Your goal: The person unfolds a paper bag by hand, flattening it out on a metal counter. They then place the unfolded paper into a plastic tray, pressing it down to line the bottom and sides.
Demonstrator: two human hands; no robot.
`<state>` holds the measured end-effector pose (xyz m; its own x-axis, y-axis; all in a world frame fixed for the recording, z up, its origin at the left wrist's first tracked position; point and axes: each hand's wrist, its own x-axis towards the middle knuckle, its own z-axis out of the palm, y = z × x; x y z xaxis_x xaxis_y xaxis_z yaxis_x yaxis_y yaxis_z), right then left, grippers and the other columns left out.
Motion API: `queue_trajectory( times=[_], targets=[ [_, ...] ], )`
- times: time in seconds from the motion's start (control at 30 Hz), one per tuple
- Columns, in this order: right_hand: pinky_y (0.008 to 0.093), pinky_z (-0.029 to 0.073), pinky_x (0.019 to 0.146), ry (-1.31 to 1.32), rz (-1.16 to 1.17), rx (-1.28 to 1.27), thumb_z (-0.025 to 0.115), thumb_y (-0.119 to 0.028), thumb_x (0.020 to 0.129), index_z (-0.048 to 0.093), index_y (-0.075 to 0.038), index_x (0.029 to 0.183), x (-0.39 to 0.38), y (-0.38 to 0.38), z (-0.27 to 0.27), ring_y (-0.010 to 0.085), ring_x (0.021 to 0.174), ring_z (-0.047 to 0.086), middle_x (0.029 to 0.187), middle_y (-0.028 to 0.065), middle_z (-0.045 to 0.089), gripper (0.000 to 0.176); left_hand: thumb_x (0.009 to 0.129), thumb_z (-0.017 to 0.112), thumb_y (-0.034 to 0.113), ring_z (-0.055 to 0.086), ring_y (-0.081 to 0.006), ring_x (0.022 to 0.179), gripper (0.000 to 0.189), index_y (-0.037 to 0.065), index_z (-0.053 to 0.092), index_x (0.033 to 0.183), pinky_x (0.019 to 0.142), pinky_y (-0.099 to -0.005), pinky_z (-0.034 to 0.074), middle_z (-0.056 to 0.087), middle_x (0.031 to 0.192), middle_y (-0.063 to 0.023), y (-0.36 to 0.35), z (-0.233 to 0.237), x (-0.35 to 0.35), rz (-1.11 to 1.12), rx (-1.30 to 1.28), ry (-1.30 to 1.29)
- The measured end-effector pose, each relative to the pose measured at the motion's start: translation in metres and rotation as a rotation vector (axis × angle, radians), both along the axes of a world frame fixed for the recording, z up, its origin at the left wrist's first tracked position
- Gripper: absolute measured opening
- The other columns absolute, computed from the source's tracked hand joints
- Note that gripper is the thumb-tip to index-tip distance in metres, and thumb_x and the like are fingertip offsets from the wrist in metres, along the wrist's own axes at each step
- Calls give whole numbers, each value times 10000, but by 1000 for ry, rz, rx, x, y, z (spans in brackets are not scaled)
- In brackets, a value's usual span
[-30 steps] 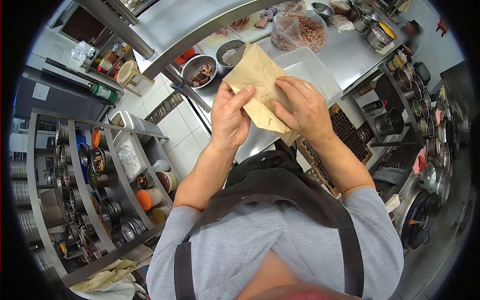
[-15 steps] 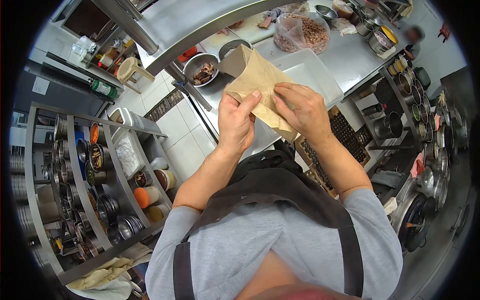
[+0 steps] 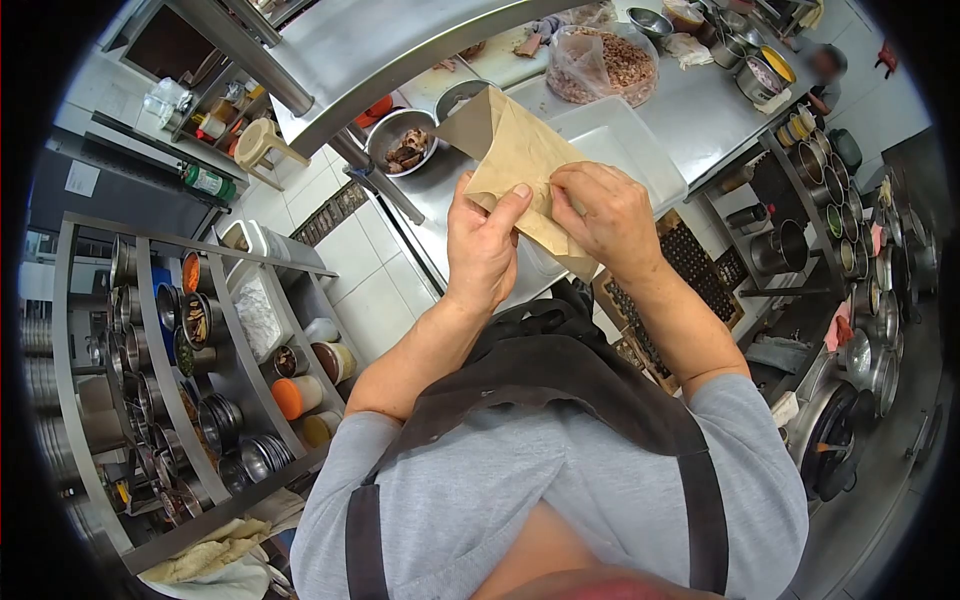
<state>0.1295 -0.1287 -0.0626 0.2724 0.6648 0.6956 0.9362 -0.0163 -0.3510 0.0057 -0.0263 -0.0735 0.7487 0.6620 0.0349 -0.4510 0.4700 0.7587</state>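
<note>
A brown paper bag (image 3: 530, 160) is held up in front of my chest, tilted, its mouth gaping toward the upper left. My left hand (image 3: 484, 243) grips its near left edge, thumb on the face and fingers behind. Bent over the bag's right side is my right hand (image 3: 610, 215), its thumb and fingertips pinched together at the paper's surface. Whatever lies between those fingertips is too small to make out. Beyond the bag, a translucent plastic tray (image 3: 640, 150) rests on the steel counter (image 3: 715, 125).
A metal bowl with dark meat pieces (image 3: 402, 140) stands left of the bag. A plastic bag of chopped meat (image 3: 603, 65) lies farther back. A steel shelf overhangs the counter (image 3: 370, 45). Racks of pans (image 3: 190, 370) flank my left. Another person (image 3: 826, 75) is at the far right.
My right hand's fingers have drawn into a tighter pinch against the paper bag. The bag's face looks flatter and slightly turned. My left hand keeps its hold, with a small shift.
</note>
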Motion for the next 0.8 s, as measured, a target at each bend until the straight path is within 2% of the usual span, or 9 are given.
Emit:
queue_trajectory(
  times=[0.3, 0.47, 0.6, 0.73, 0.8],
  targets=[
    [364, 546, 731, 253, 54, -23, 693, -5, 768, 663, 11, 882, 0, -4, 1, 291, 807, 686, 862, 114, 687, 119, 934, 593, -8, 629, -223, 1084, 317, -23, 443, 1213, 928, -362, 526, 602, 1191, -155, 0, 0, -1, 9, -77, 21],
    [368, 537, 742, 198, 58, 13, 718, -50, 812, 669, 15, 912, -2, -3, -1, 296, 849, 677, 923, 121, 680, 129, 934, 596, -5, 631, -216, 1071, 297, -12, 449, 1192, 925, -355, 527, 605, 1172, -143, 0, -2, -1, 5, -62, 18],
    [373, 534, 736, 201, 80, 4, 715, -59, 829, 666, 16, 915, 4, -4, -4, 305, 845, 667, 915, 121, 672, 124, 937, 601, 0, 633, -204, 1051, 272, 10, 461, 1171, 919, -345, 516, 608, 1160, -127, -4, -1, -1, 14, -84, 3],
    [386, 531, 706, 79, 101, -27, 705, -56, 819, 635, -16, 888, 13, -5, 1, 297, 812, 651, 868, 102, 647, 106, 921, 631, 22, 624, -189, 1035, 289, 25, 471, 1161, 926, -349, 495, 610, 1155, -116, 6, -6, -6, -32, -65, 31],
    [393, 532, 694, 6, 105, -31, 709, -72, 808, 614, -37, 872, 19, -8, 3, 287, 796, 644, 849, 87, 630, 119, 894, 675, 58, 605, -177, 1041, 322, 41, 478, 1148, 939, -363, 475, 606, 1153, -111, 31, -6, -13, -87, 74, 201]
  ],
)
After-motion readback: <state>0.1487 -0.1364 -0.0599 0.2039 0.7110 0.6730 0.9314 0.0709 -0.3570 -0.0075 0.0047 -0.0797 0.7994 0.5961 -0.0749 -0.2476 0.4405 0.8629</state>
